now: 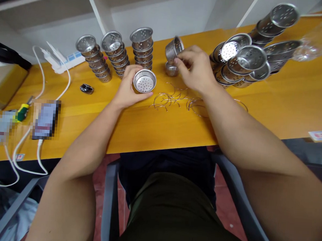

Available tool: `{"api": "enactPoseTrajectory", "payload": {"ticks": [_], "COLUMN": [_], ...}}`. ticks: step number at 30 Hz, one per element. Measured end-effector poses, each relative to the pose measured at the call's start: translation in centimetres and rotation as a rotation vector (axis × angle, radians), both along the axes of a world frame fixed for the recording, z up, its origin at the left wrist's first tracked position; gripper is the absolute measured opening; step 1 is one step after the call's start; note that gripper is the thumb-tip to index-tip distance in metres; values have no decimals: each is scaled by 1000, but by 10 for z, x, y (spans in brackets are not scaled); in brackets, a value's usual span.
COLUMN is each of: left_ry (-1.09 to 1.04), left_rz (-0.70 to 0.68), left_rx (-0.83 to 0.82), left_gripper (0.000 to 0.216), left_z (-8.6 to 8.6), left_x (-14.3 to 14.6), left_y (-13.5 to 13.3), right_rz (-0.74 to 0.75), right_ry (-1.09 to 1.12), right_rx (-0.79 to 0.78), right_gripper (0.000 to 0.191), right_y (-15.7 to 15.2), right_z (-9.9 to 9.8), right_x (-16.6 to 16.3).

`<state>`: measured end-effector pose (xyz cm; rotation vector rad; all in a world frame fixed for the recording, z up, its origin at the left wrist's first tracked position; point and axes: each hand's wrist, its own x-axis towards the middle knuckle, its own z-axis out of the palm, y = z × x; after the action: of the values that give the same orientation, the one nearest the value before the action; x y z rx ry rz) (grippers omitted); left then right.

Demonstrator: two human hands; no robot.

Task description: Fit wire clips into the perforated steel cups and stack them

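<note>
My left hand (pixel 132 86) is wrapped round a perforated metal cup (pixel 144 81), whose open mouth faces up toward me. Farther right, my right hand (pixel 194 64) pinches the rim of another perforated metal cup (pixel 171 50), tilted on its side. Directly beneath that one is a small metal cup (pixel 171 69); whether the two touch I cannot tell. Thin bent wire pieces (pixel 167 99) lie loosely on the table in front of both hands. Behind my left hand rises a stack of perforated cups (pixel 142 48).
Two more cup stacks (pixel 95 60) (pixel 116 54) stand at the back left. A cluster of larger perforated cups (pixel 239 63) fills the back right beside a clear plastic bag (pixel 315 41). Left are a phone (pixel 45 120), white cables, a power strip (pixel 69 62) and a small black object (pixel 86 89).
</note>
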<state>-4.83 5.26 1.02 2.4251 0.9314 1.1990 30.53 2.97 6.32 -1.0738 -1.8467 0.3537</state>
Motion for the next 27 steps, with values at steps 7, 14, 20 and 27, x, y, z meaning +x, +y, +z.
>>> {"api": "enactPoseTrajectory", "payload": {"ticks": [7, 14, 20, 27], "left_ry": [26, 150, 216, 188], "left_rz": [-17, 145, 356, 440], "left_rx": [-137, -262, -221, -197], "left_gripper": [121, 95, 94, 85], "left_z": [8, 10, 10, 10], "left_x": [-6, -19, -19, -12], "left_y": [-11, -12, -8, -8], "right_rz": [261, 324, 358, 460], "right_ry": [12, 191, 313, 282], "right_rx": [-172, -151, -202, -213], "right_gripper": [95, 86, 80, 48], "right_y": [-43, -18, -3, -1], "right_z": [1, -20, -33, -39], "right_x": [-37, -30, -27, -30]}}
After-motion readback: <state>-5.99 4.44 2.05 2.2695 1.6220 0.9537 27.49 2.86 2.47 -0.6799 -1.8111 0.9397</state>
